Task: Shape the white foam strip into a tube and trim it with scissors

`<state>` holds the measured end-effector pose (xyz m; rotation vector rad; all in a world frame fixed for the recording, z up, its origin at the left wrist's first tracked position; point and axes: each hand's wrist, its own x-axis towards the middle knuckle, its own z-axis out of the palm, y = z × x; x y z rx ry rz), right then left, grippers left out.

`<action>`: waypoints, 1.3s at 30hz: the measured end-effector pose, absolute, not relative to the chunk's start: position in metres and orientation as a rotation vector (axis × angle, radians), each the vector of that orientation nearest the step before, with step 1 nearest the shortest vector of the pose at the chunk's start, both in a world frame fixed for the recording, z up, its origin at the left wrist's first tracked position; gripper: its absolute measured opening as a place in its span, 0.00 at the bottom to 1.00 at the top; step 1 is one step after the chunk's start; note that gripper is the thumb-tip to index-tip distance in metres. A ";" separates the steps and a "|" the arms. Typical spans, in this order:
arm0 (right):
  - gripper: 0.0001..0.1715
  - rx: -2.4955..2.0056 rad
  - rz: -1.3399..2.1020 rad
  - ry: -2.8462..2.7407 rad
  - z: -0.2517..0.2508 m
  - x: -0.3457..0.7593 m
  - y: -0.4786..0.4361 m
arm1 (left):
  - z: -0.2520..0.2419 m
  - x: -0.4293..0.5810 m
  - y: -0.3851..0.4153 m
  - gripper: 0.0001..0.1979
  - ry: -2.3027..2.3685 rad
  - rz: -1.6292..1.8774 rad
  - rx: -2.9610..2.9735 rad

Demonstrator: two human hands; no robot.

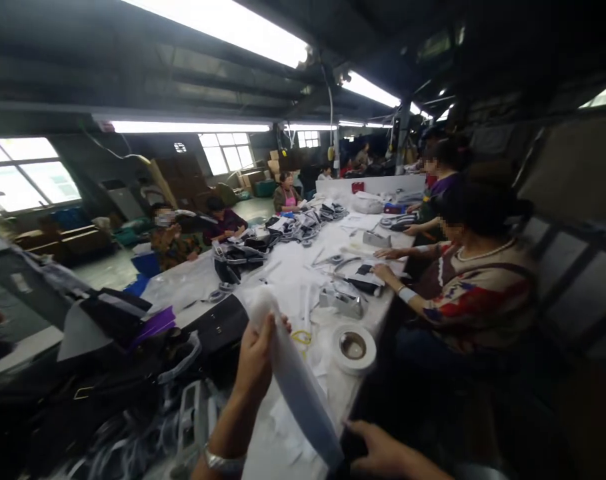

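Note:
My left hand (255, 363) is raised in front of me, its fingers closed round a long white roll of sheet material (293, 380) that slants down to the lower right. My right hand (380, 450) reaches in from the bottom edge, thumb and fingers at the roll's lower end, where its grip is partly hidden. A silver bracelet (223, 460) circles my left wrist. Behind the roll a black bag (217, 327) lies on the long white table (293, 280).
A roll of white tape (353, 347) sits on the table near its right edge. Dark bags and straps (107, 373) pile up at the left. A person in a patterned top (473, 280) works on the right, with others further along both sides.

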<state>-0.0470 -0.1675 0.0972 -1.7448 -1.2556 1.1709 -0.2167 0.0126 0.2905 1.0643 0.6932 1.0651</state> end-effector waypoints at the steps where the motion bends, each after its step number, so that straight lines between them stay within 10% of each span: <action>1: 0.34 -1.743 1.121 -1.220 0.105 -0.043 -0.165 | 0.288 -0.209 0.004 0.22 0.652 1.039 1.071; 12: 0.35 -1.364 0.706 -1.024 0.296 -0.043 -0.135 | 0.276 -0.161 -0.048 0.19 0.372 0.717 1.300; 27: 0.23 -1.223 0.886 -0.626 0.299 -0.075 -0.138 | 0.258 -0.173 -0.058 0.20 0.214 0.370 1.300; 39: 0.35 -1.421 0.628 -1.008 0.293 -0.054 -0.157 | 0.258 -0.161 -0.056 0.21 0.237 0.405 1.493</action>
